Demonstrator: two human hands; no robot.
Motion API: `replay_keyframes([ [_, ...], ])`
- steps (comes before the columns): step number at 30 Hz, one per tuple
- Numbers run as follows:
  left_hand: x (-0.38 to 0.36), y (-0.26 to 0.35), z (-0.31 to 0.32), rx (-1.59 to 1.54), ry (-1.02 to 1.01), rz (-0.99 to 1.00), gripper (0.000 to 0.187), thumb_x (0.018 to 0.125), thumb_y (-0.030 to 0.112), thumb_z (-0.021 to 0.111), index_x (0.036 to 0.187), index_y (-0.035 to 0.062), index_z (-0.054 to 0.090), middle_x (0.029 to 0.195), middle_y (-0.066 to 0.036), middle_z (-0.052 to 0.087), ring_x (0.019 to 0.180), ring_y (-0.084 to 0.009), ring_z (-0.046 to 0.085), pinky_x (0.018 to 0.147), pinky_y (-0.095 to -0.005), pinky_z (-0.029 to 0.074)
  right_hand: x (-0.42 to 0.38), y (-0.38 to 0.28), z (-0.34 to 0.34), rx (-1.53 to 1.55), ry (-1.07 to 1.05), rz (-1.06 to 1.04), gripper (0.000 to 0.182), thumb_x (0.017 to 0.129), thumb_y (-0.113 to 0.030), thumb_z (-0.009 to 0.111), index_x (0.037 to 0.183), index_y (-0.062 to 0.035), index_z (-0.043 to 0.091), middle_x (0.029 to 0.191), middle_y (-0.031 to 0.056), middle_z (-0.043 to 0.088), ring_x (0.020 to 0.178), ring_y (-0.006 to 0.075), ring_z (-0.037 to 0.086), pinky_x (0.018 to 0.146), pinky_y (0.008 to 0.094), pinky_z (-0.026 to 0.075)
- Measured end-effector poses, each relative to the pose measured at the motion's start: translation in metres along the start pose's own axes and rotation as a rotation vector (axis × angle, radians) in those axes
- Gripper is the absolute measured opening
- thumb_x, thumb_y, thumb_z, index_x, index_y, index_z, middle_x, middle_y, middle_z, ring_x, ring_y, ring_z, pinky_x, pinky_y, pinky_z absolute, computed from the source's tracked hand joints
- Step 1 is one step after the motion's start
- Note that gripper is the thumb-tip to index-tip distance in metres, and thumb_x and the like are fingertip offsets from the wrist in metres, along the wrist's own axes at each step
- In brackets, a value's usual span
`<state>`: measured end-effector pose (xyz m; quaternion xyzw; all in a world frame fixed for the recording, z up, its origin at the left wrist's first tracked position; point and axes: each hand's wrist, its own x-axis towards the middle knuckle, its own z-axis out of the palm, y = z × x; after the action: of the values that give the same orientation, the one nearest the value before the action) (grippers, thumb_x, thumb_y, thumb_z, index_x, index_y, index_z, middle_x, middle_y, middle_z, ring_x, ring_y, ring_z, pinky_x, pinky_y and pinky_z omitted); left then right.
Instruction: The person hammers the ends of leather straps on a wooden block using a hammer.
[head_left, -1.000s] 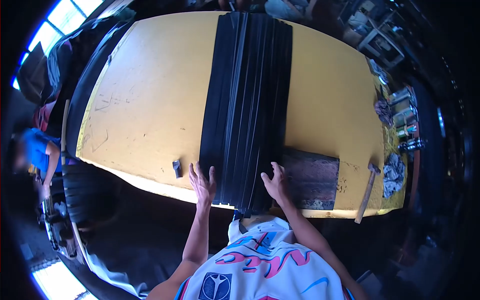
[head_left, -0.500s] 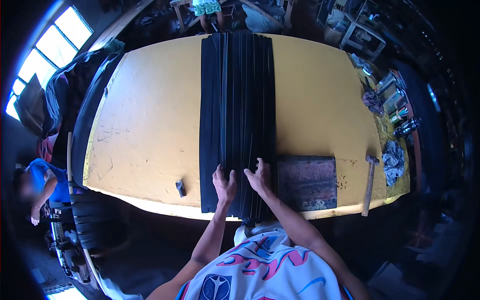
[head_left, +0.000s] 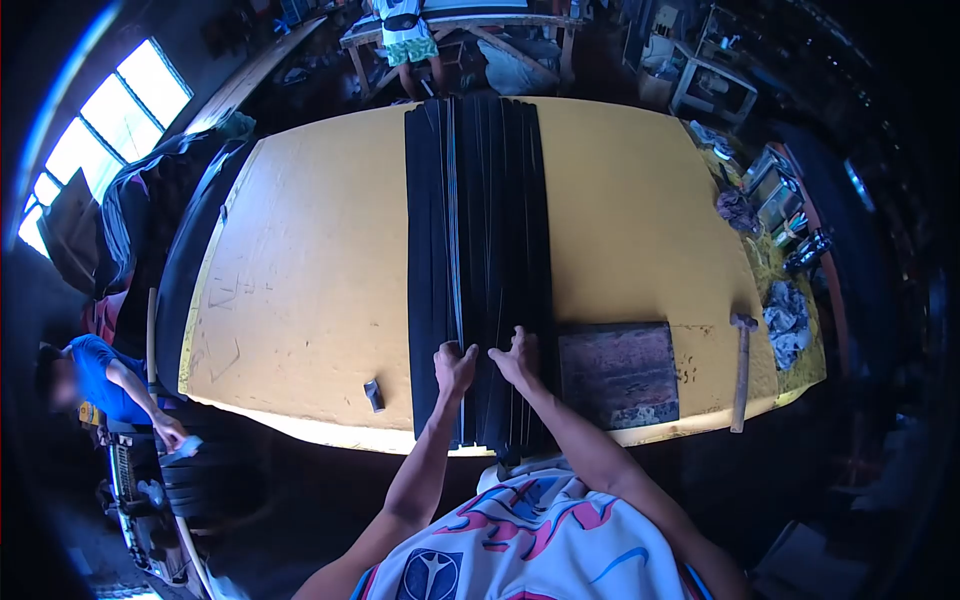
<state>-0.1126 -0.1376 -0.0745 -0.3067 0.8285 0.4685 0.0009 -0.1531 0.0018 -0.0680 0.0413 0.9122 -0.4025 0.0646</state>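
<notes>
Long black strips [head_left: 480,220] lie side by side across a yellow-topped table [head_left: 320,230], running from its far edge to its near edge. My left hand [head_left: 455,368] rests on the near part of the strips, its fingers curled together at their left side. To its right, my right hand [head_left: 517,358] touches the strips with thumb and fingers spread. Thin light lines show between some strips. Beside my right hand lies a dark, worn rectangular plate [head_left: 618,372].
A hammer [head_left: 741,375] lies at the table's right, near crumpled cloths [head_left: 787,325]. A small metal block [head_left: 374,396] sits left of the strips. A co-worker in blue [head_left: 110,380] is at the far left; another person [head_left: 408,40] stands beyond the table.
The view has tilted up slightly. My left hand's fingers have closed on the strips. The co-worker in blue has extended an arm and now holds something light.
</notes>
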Motion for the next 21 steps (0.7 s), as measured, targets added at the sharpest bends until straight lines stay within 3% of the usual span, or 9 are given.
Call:
replay_keyframes([
  [1, 0.011, 0.001, -0.004, 0.047, -0.136, -0.066, 0.057, 0.083, 0.041, 0.068, 0.119, -0.0003, 0.052, 0.111, -0.021, 0.058, 0.104, -0.0361, 0.059, 0.089, -0.0449, 0.047, 0.001, 0.001, 0.0, -0.001, 0.006, -0.006, 0.08, 0.068, -0.03, 0.082, 0.131, 0.004, 0.046, 0.114, 0.0238, 0.054, 0.102, 0.0339, 0.059, 0.087, 0.0412, 0.051],
  [5, 0.009, 0.014, -0.012, 0.137, -0.115, -0.008, 0.049, 0.086, 0.041, 0.067, 0.111, 0.001, 0.052, 0.115, -0.023, 0.056, 0.108, -0.0352, 0.058, 0.091, -0.045, 0.046, 0.004, 0.01, -0.003, 0.081, -0.027, -0.049, 0.079, 0.066, -0.026, 0.082, 0.13, 0.0043, 0.046, 0.112, 0.0232, 0.054, 0.1, 0.0327, 0.058, 0.086, 0.0398, 0.051],
  [8, 0.011, 0.005, -0.016, 0.161, -0.049, 0.212, 0.042, 0.09, 0.038, 0.064, 0.105, 0.0016, 0.051, 0.107, -0.022, 0.061, 0.102, -0.0332, 0.062, 0.085, -0.043, 0.049, 0.003, 0.013, -0.007, 0.143, -0.04, -0.036, 0.075, 0.067, -0.025, 0.081, 0.128, 0.0034, 0.048, 0.109, 0.0222, 0.055, 0.098, 0.032, 0.058, 0.086, 0.0406, 0.05],
  [10, 0.005, 0.006, -0.023, -0.181, -0.112, 0.165, 0.035, 0.094, 0.032, 0.061, 0.107, 0.0013, 0.048, 0.092, -0.018, 0.066, 0.084, -0.0281, 0.067, 0.072, -0.0372, 0.053, -0.003, 0.015, -0.008, 0.173, -0.036, -0.019, 0.07, 0.069, -0.024, 0.081, 0.126, 0.0022, 0.05, 0.107, 0.0213, 0.056, 0.097, 0.031, 0.058, 0.086, 0.0411, 0.05],
  [12, 0.005, 0.009, -0.021, -0.421, -0.166, 0.103, 0.031, 0.096, 0.027, 0.059, 0.108, 0.0019, 0.047, 0.081, -0.014, 0.068, 0.069, -0.0218, 0.068, 0.061, -0.0293, 0.053, -0.009, 0.013, -0.006, -0.026, 0.234, -0.203, 0.058, 0.074, -0.022, 0.078, 0.122, -0.0007, 0.053, 0.101, 0.0179, 0.058, 0.096, 0.0274, 0.058, 0.082, 0.0413, 0.051],
  [14, -0.003, 0.027, -0.032, -0.626, -0.262, 0.002, 0.027, 0.098, 0.025, 0.058, 0.109, 0.0033, 0.047, 0.083, -0.012, 0.068, 0.065, -0.0181, 0.067, 0.058, -0.0256, 0.053, -0.019, -0.011, -0.012, 0.282, 0.016, -0.085, 0.044, 0.081, -0.019, 0.069, 0.118, 0.0, 0.054, 0.099, 0.0175, 0.061, 0.103, 0.0302, 0.056, 0.091, 0.0392, 0.046],
  [16, -0.01, 0.044, -0.042, -0.676, -0.312, -0.046, 0.027, 0.098, 0.024, 0.058, 0.108, 0.0025, 0.047, 0.09, -0.012, 0.067, 0.08, -0.0162, 0.068, 0.064, -0.0269, 0.053, -0.04, -0.056, -0.036, 0.581, -0.348, 0.072, 0.042, 0.082, -0.017, 0.066, 0.119, -0.0004, 0.055, 0.105, 0.017, 0.062, 0.112, 0.0283, 0.054, 0.097, 0.0384, 0.043],
  [18, -0.01, 0.049, -0.041, -0.854, -0.328, 0.013, 0.027, 0.098, 0.028, 0.059, 0.103, 0.0023, 0.052, 0.099, -0.013, 0.067, 0.094, -0.0175, 0.067, 0.072, -0.0263, 0.052, -0.058, -0.073, -0.034, 0.777, -0.384, -0.012, 0.043, 0.083, -0.016, 0.065, 0.12, 0.0008, 0.055, 0.099, 0.0131, 0.065, 0.102, 0.0277, 0.061, 0.091, 0.0367, 0.049],
  [21, -0.013, 0.061, -0.046, -0.824, -0.346, -0.004, 0.04, 0.097, 0.038, 0.058, 0.106, -0.0004, 0.058, 0.104, -0.014, 0.064, 0.097, -0.0186, 0.064, 0.075, -0.0284, 0.052, -0.053, -0.069, -0.032, 0.921, -0.484, 0.28, 0.024, 0.085, -0.014, 0.062, 0.106, -0.0033, 0.06, 0.078, 0.0044, 0.062, 0.068, 0.0181, 0.06, 0.062, 0.0312, 0.05],
])
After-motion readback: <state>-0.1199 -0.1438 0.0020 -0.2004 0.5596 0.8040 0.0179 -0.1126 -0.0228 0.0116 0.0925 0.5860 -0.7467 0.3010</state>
